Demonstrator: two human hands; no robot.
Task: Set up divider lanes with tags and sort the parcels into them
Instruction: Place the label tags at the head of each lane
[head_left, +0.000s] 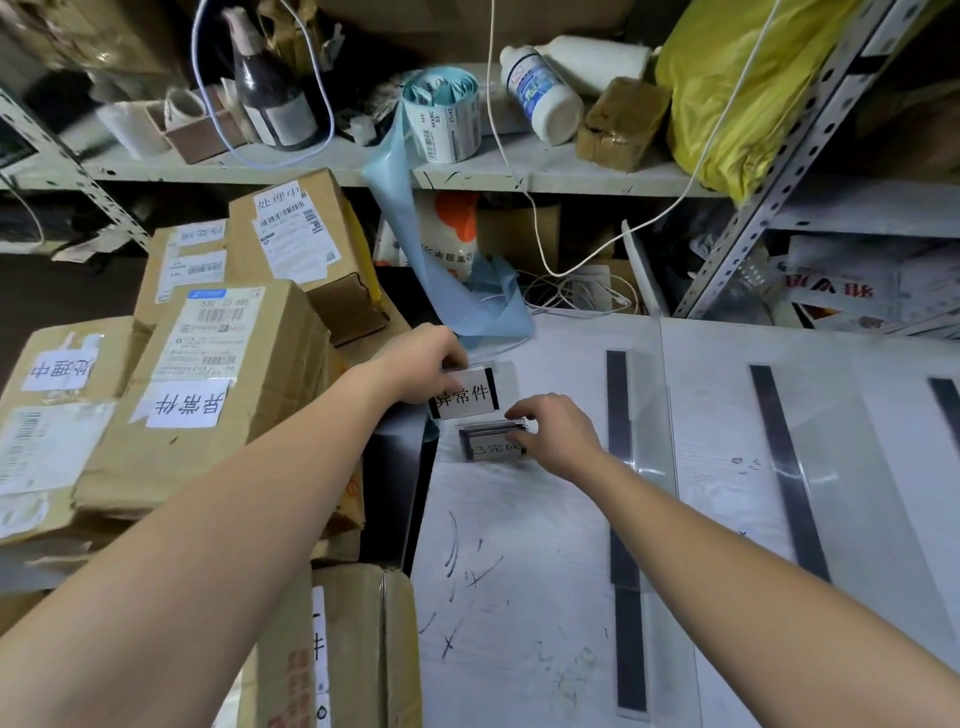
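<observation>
My left hand (421, 364) grips a clear tag holder with a white card and black characters (467, 397), held tilted just above the white table (519, 571). Just below it lies a small stack of further tags (488, 441), and my right hand (558, 434) pinches the stack's upper right edge. Clear acrylic dividers (670, 415) with black base strips (621, 415) stand on the table to the right. Cardboard parcels (223, 395) with white handwritten labels are piled at the left.
A metal shelf (467, 171) at the back holds a label roll (444, 111), bottles, a taped brown block and a yellow bag (737, 88). White cables and blue backing strip (467, 306) hang down to the table's far edge. Another parcel (353, 649) stands at the bottom.
</observation>
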